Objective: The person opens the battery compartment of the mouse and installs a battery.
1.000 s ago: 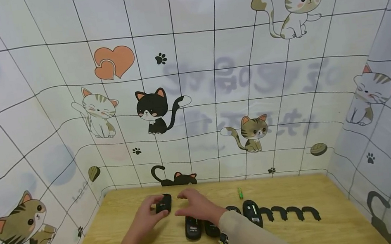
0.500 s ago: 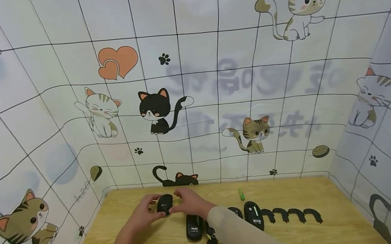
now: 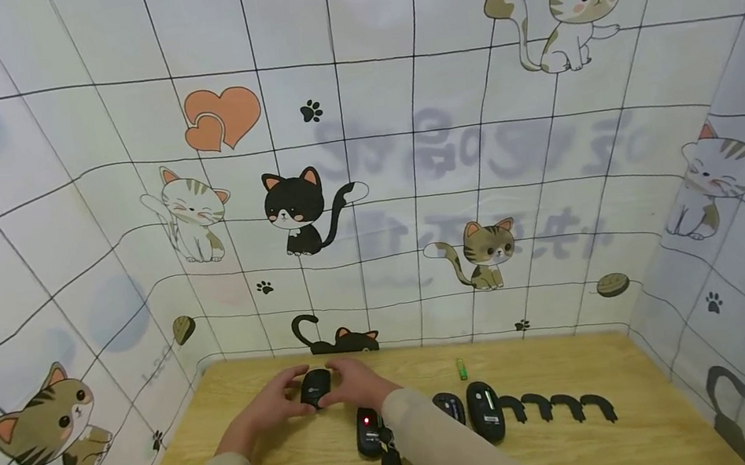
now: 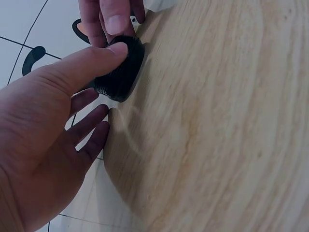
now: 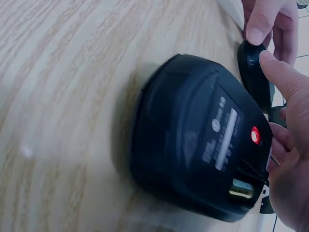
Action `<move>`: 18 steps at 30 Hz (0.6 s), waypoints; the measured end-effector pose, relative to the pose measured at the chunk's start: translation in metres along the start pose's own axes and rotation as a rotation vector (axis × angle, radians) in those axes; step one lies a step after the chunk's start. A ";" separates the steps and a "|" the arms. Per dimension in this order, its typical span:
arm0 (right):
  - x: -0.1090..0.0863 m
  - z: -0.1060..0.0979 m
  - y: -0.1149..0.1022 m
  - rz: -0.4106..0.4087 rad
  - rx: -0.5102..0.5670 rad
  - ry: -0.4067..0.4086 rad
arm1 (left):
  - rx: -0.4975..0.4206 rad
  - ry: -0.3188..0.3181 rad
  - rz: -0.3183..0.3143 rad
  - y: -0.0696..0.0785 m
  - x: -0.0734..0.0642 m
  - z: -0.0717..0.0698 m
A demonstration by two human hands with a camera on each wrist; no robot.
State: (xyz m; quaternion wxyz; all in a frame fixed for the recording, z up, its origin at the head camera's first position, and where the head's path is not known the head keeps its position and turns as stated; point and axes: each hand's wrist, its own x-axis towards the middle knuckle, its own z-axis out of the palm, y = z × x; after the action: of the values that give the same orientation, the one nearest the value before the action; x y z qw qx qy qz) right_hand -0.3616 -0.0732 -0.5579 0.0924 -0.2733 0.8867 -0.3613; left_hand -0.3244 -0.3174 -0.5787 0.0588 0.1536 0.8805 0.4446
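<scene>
A black computer mouse (image 3: 316, 389) is at the back left of the table, between both hands. My left hand (image 3: 274, 399) holds its left side; in the left wrist view the thumb (image 4: 117, 50) lies on the mouse's edge, while the lower fingers are spread clear of it. From the other side, my right hand (image 3: 358, 384) pinches the mouse with its thumb near the front edge. Closer to me lies an upturned mouse (image 3: 368, 432), partly behind the right wrist. In the right wrist view, this upturned mouse (image 5: 203, 135) shows a label, a red light and a battery in its slot.
Right of the right forearm lie two more black mice, a smaller one (image 3: 448, 406) and a longer one (image 3: 486, 411). Several black curved pieces (image 3: 567, 406) line up beyond them. A green battery (image 3: 461, 368) lies farther back. Cat-print sheeting walls the wooden table (image 3: 561, 452).
My right hand has moved left and closed in on the mouse, which the left hand was holding at first. The mouse has turned slightly. A red light now shows on the upturned mouse.
</scene>
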 end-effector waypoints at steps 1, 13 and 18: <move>0.001 0.001 0.000 -0.008 -0.019 0.006 | 0.002 -0.009 -0.004 0.001 0.001 0.000; 0.011 0.015 0.006 -0.120 -0.151 0.032 | 0.036 -0.059 0.011 0.001 0.005 -0.001; 0.020 0.026 0.017 -0.150 -0.221 0.044 | 0.021 -0.059 0.010 -0.002 0.007 -0.001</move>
State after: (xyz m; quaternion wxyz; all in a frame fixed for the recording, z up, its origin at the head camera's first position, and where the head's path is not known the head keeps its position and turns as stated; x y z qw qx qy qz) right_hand -0.3756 -0.0892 -0.5875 0.0150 -0.3396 0.9000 -0.2730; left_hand -0.3313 -0.3172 -0.5792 0.0808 0.1716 0.8823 0.4308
